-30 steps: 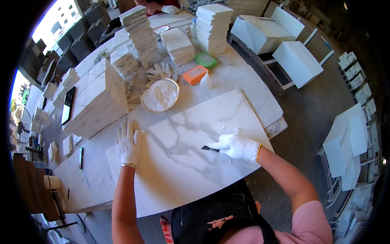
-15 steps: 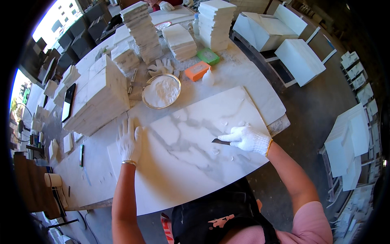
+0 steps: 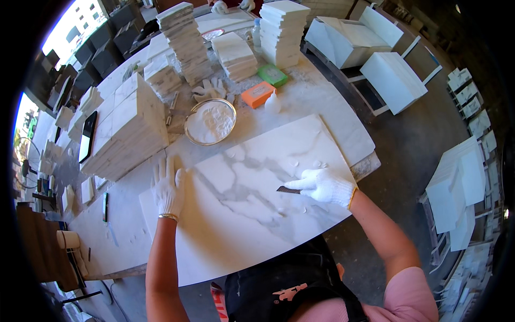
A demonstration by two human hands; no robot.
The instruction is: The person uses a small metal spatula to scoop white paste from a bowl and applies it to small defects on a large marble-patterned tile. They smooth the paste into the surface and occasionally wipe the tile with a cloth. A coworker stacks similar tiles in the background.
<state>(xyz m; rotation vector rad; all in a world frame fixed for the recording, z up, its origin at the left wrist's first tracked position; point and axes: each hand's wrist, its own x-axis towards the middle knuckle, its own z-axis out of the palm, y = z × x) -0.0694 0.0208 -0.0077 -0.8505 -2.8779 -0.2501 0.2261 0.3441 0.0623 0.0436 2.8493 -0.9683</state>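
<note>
A white marble slab with grey veins (image 3: 252, 220) lies tilted across the table in front of me. At its left edge my left hand (image 3: 169, 188), in a white knit glove, rests flat with the fingers stretched out, holding nothing. My right hand (image 3: 327, 187), gloved the same way, is closed on a dark flat scraper blade (image 3: 287, 190) held low against the slab's right half. The forefinger lies along the blade; the rest of the tool is hidden in the glove. Small white flakes (image 3: 304, 210) lie on the slab around the blade.
Beyond the slab stand a metal bowl of white paste (image 3: 211, 122), a white squeeze bottle (image 3: 273, 103), orange (image 3: 258, 95) and green boxes (image 3: 272, 75). Marble blocks with a phone (image 3: 88, 137) are left; tile stacks (image 3: 282, 35) stand behind. Another person's gloved hands (image 3: 219, 7) show at the far side.
My right hand has shifted slightly left and down with the scraper blade, and the flakes near it have moved. The left hand stays flat at the slab's edge.
</note>
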